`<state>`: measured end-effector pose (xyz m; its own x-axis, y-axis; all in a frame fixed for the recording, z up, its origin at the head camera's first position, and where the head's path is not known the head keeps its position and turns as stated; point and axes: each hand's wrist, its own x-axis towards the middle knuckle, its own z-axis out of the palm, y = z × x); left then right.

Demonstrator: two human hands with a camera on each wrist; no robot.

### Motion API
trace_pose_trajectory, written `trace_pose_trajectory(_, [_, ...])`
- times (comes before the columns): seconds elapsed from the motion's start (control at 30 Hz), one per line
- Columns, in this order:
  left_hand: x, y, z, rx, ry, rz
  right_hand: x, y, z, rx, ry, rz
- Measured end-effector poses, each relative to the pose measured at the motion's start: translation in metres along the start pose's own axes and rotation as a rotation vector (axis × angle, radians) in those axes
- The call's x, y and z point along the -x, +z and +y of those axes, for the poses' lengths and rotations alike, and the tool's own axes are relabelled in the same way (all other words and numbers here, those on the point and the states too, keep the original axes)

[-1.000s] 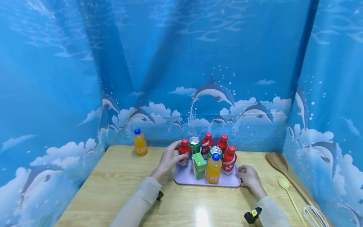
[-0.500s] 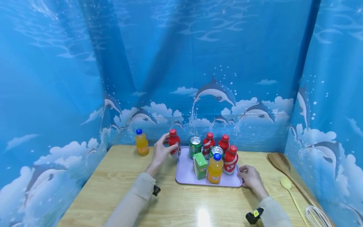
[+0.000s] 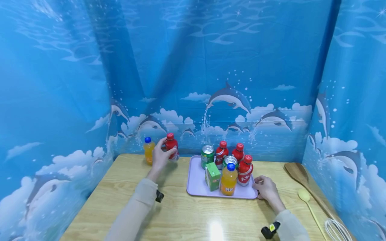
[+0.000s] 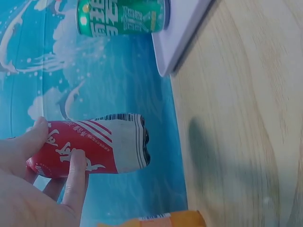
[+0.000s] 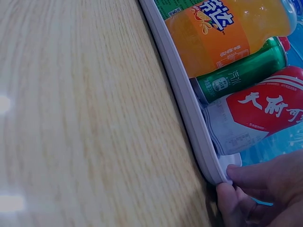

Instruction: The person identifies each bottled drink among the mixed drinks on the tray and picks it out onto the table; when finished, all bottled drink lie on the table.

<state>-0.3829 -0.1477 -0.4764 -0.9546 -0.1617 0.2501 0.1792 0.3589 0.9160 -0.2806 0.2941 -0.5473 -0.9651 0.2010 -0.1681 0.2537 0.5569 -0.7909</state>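
My left hand (image 3: 159, 158) grips a red bottle (image 3: 171, 146) between thumb and fingers near the table's back edge. In the left wrist view the bottle's base hangs off the wood, its shadow falling on the table. Just left of that hand stands an orange drink bottle (image 3: 148, 153) with a blue cap, partly covered by it. Thumb and fingers of my right hand (image 3: 266, 189) pinch the front right corner of a lilac tray (image 3: 196, 188). On the tray are a green carton (image 3: 212, 177), another orange drink bottle (image 3: 227, 182), two green cans (image 3: 207, 156) and several red bottles (image 3: 245, 171).
On the right side of the table (image 3: 178, 214) lie a wooden spatula (image 3: 297, 172), a pale yellow spoon (image 3: 304, 195) and a whisk (image 3: 336, 230). A blue dolphin-print curtain (image 3: 187, 83) closes off the back and both sides.
The left hand has lifted the red bottle off the tray's left end and carried it left toward the standing orange drink bottle. The right hand stays at the tray corner.
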Motion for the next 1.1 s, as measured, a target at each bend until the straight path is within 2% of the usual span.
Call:
trace_pose_trajectory(0.23, [-0.008, -0.007, -0.014, -0.035, -0.027, 0.028, 0.001, 0.000, 0.000, 0.007, -0.004, -0.002])
trace_pose_trajectory(0.5, [-0.014, -0.006, -0.026, -0.118, -0.048, 0.053, 0.000, 0.001, 0.003, 0.004, 0.000, -0.004])
trace_pose_trajectory(1.1, [-0.021, -0.008, -0.041, -0.131, -0.110, 0.043, -0.001, 0.002, 0.000, 0.003, 0.011, -0.004])
